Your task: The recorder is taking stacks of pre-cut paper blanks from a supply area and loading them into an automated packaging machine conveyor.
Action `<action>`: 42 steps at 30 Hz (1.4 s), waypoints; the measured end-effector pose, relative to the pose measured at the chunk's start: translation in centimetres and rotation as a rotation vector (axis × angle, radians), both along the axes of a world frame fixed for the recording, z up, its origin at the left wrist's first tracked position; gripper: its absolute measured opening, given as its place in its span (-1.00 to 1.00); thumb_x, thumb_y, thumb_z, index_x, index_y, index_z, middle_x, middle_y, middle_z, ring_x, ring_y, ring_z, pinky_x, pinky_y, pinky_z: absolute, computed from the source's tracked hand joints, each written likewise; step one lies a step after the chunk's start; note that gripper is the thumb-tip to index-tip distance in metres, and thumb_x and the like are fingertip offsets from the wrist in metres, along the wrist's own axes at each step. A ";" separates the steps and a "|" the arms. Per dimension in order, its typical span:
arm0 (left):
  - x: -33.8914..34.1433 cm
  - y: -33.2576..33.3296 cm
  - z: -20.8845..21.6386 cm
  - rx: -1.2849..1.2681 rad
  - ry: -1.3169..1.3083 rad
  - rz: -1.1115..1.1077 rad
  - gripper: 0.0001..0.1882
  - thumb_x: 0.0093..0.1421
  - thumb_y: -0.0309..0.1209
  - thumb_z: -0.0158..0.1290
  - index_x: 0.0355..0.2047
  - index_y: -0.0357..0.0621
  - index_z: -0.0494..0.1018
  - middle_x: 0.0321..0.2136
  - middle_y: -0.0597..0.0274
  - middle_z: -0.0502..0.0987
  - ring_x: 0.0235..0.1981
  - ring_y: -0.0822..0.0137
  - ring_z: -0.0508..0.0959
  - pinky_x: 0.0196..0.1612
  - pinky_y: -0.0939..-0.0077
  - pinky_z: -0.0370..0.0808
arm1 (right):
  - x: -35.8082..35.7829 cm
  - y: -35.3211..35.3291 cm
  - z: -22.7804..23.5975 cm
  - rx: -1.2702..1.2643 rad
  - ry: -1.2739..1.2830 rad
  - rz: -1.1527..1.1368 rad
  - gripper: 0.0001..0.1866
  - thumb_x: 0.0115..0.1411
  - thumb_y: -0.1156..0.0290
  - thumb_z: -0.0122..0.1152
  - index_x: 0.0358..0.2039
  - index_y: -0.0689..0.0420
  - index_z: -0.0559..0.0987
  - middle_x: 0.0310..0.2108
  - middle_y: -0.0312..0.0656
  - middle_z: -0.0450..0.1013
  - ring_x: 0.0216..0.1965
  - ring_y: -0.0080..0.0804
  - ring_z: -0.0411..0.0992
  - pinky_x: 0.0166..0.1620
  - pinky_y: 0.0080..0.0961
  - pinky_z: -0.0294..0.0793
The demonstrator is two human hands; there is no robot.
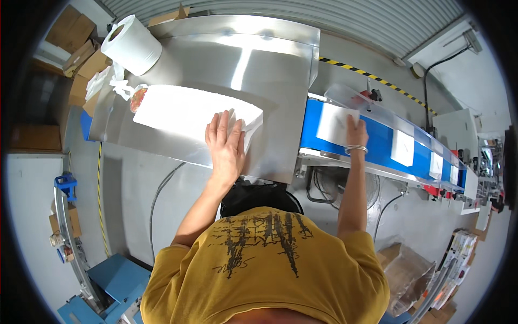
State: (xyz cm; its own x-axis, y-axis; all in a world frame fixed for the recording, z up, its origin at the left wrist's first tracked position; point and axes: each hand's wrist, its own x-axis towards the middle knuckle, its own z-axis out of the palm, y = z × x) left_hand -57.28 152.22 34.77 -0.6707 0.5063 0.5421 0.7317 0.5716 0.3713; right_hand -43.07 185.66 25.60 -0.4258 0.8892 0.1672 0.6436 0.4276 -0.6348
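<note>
My left hand (224, 148) lies with its fingers stretched out over the right end of a long row of white paper pieces (183, 110), closely packed on the steel table. The last pieces at that end lean apart from the row. A small red-patterned thing (138, 100) sits against the row's left end. On the blue conveyor belt (379, 132), my right hand (356, 135) grips the right edge of a flat white paper piece (332, 124). Its fingertips are partly hidden, and a bracelet circles the wrist.
Further along the belt lie more white pieces (402, 147), beside a clear plastic guard (388, 110). A large white paper roll (131, 46) stands at the far left of the steel table (205, 59). Below the conveyor is a round fan (334, 186). Cardboard boxes (70, 27) are stacked at left.
</note>
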 end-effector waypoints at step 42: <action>-2.8 -2.0 0.1 0.012 -0.006 -0.047 -0.71 0.09 -0.55 0.09 -0.14 -0.20 0.53 0.10 -0.06 0.32 0.17 -0.14 0.23 0.19 -0.04 0.14 | -1.9 -3.1 2.3 0.269 -0.185 -0.201 -0.53 0.09 0.08 0.26 -0.21 0.24 0.49 -0.30 0.02 0.50 -0.31 -0.03 0.45 -0.23 -0.23 0.41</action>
